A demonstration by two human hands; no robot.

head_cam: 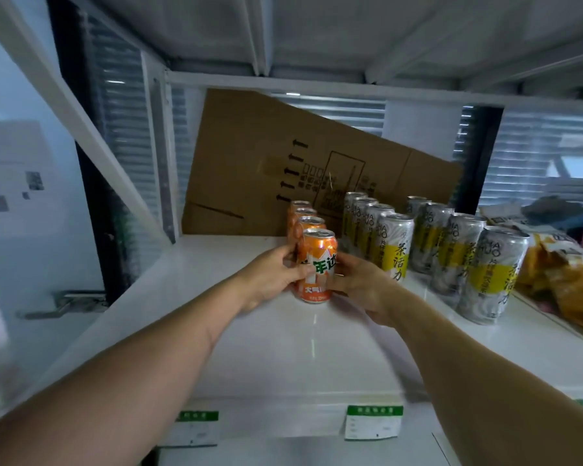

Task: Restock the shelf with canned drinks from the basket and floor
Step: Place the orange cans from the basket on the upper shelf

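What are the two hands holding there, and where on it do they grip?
The front orange can, upright on the shelf: left hand and right hand clasp its opposite sides, around mid-height.

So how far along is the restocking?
Done: two rows of silver-and-yellow cans stand lined up. In hand: both hands, left hand and right hand, grip the front orange can of a four-can row. Left: bare shelf; basket out of view.

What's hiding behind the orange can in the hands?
Behind the front orange can, held by the left hand and right hand, three more orange cans line up toward a leaning cardboard sheet. Only their tops and edges show; their labels are covered.
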